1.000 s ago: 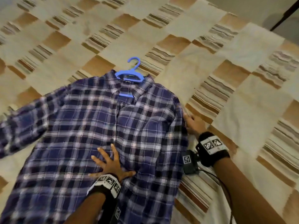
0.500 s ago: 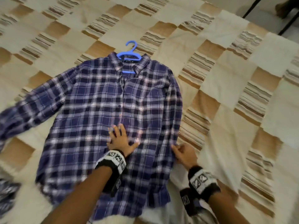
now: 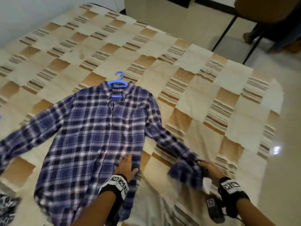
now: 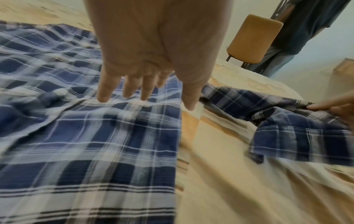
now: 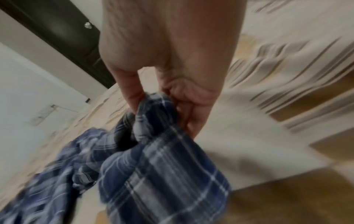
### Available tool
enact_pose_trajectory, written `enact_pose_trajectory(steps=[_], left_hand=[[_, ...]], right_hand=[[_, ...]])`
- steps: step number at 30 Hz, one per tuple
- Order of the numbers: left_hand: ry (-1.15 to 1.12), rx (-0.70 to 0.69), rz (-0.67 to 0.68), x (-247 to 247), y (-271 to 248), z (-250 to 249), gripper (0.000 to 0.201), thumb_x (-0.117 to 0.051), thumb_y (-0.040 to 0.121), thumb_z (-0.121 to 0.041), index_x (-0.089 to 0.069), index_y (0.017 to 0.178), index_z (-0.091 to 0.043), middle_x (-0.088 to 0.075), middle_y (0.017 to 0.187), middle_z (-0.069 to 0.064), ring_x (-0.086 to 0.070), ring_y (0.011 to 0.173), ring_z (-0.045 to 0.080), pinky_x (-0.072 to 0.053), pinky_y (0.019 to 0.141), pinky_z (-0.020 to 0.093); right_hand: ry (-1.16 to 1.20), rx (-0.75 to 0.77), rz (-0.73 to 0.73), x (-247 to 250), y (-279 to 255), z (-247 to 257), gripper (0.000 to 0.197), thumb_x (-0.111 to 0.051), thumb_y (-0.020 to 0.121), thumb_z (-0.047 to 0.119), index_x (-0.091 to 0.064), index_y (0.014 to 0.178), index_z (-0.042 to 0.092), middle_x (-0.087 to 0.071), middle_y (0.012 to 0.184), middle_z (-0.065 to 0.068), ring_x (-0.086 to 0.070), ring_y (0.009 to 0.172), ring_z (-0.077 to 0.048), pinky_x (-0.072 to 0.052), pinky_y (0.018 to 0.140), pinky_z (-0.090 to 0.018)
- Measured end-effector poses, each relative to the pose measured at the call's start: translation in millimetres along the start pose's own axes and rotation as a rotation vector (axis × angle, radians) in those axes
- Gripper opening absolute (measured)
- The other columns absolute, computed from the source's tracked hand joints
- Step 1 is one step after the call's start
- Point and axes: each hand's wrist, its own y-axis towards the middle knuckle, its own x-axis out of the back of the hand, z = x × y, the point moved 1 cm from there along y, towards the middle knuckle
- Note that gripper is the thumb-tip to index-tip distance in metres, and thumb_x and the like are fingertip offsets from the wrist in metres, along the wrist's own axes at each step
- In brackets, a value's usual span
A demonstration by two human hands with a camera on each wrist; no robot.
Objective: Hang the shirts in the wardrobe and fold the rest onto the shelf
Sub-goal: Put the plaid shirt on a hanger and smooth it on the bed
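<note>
A blue plaid shirt [image 3: 97,131] lies face up on the bed with a blue plastic hanger [image 3: 118,83] in its collar, hook pointing away from me. My left hand [image 3: 126,167] rests flat with straight fingers on the shirt's lower right front, near its side edge [image 4: 172,121]. My right hand [image 3: 210,168] pinches the shirt's right sleeve [image 3: 187,173] near the cuff, drawn out to the right across the bed. In the right wrist view my right hand's fingers [image 5: 191,109] and thumb bunch the plaid sleeve [image 5: 162,174]. The shirt's other sleeve [image 3: 24,136] stretches out to the left.
The bed carries a beige and brown patchwork cover [image 3: 211,98]. A dark patterned garment [image 3: 8,207] lies at the lower left edge. A chair [image 3: 260,12] with black legs stands beyond the bed's far right corner, on pale floor [image 3: 285,160]. Someone's foot [image 3: 248,37] shows by it.
My right hand took hold of the right sleeve and pulled it out from the shirt's side to the right. My left hand slid down the front toward the hem. The view pulled back.
</note>
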Motion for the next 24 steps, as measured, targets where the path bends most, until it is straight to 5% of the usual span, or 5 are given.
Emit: enact_pose_trajectory(steps=[5, 10, 16, 22, 24], left_hand=[[-0.023, -0.081, 0.083, -18, 2, -50, 0.082, -0.054, 0.085, -0.031, -0.005, 0.15, -0.017, -0.052, 0.129, 0.018, -0.049, 0.118, 0.037, -0.043, 0.097, 0.046], [0.012, -0.136, 0.1, -16, 4, -72, 0.067, -0.054, 0.092, -0.023, -0.017, 0.147, -0.018, -0.049, 0.134, 0.014, -0.051, 0.119, 0.031, -0.042, 0.099, 0.037], [0.128, -0.148, 0.103, -4, 25, -79, 0.047, -0.049, 0.093, -0.024, -0.032, 0.135, -0.01, -0.048, 0.131, 0.016, -0.053, 0.114, 0.032, -0.044, 0.095, 0.037], [0.16, -0.152, 0.063, -14, 39, -74, 0.038, -0.051, 0.093, -0.018, -0.04, 0.127, -0.006, -0.057, 0.11, 0.012, -0.057, 0.107, 0.031, -0.045, 0.086, 0.034], [0.155, -0.158, 0.055, -17, 42, -69, 0.038, -0.051, 0.092, -0.017, -0.04, 0.126, -0.007, -0.057, 0.103, 0.01, -0.058, 0.104, 0.031, -0.046, 0.084, 0.034]], right_hand=[[-0.381, 0.029, -0.043, 75, 0, -17, 0.015, -0.072, 0.079, 0.006, -0.064, 0.067, 0.011, -0.062, 0.074, -0.004, -0.058, 0.071, -0.016, -0.041, 0.06, -0.012], [-0.436, 0.12, -0.228, 154, 9, 24, 0.018, -0.073, 0.08, 0.015, -0.074, 0.096, 0.007, -0.068, 0.09, -0.009, -0.059, 0.085, -0.025, -0.041, 0.082, -0.028], [-0.256, 0.101, -0.363, 203, 33, 61, 0.032, -0.064, 0.087, 0.029, -0.068, 0.094, -0.002, -0.062, 0.091, -0.013, -0.056, 0.089, -0.028, -0.04, 0.082, -0.031], [0.167, -0.1, -0.415, 179, 75, -14, 0.047, -0.061, 0.088, 0.041, -0.042, 0.12, 0.012, -0.048, 0.102, -0.017, -0.051, 0.065, -0.022, -0.045, 0.053, -0.028], [0.18, -0.12, -0.417, 162, 78, -32, 0.055, -0.066, 0.085, 0.038, -0.039, 0.123, 0.01, -0.048, 0.108, -0.019, -0.055, 0.075, -0.026, -0.05, 0.055, -0.033]])
